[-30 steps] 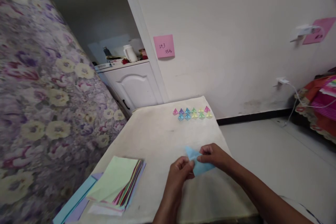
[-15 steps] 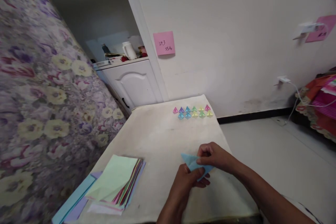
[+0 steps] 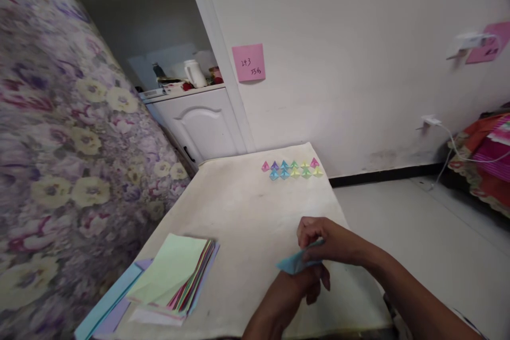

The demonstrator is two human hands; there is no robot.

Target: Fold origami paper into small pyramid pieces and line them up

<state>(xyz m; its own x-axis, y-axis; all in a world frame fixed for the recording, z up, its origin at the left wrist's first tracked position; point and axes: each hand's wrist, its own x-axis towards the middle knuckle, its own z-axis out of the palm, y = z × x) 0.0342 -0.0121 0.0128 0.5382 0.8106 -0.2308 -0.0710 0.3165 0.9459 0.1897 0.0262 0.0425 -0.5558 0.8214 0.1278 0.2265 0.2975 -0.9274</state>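
Standing beside the pale table (image 3: 247, 207), I note paper folding in progress. A stack of coloured sheets (image 3: 175, 271) lies at the near left corner, well apart from the hands. The right hand (image 3: 330, 241) is curled from above, its fingertips pinching the upper edge of the blue paper piece (image 3: 295, 264). The left hand (image 3: 298, 284) sits beneath the piece with its fingers curled; whether it grips cannot be told. The piece is held just above the table's near right part, its point toward the left. A row of small folded shapes (image 3: 292, 169) stands at the far edge. Judgement: a fold is partway made, and the next crease calls for matched edges and firm pressure along the line.
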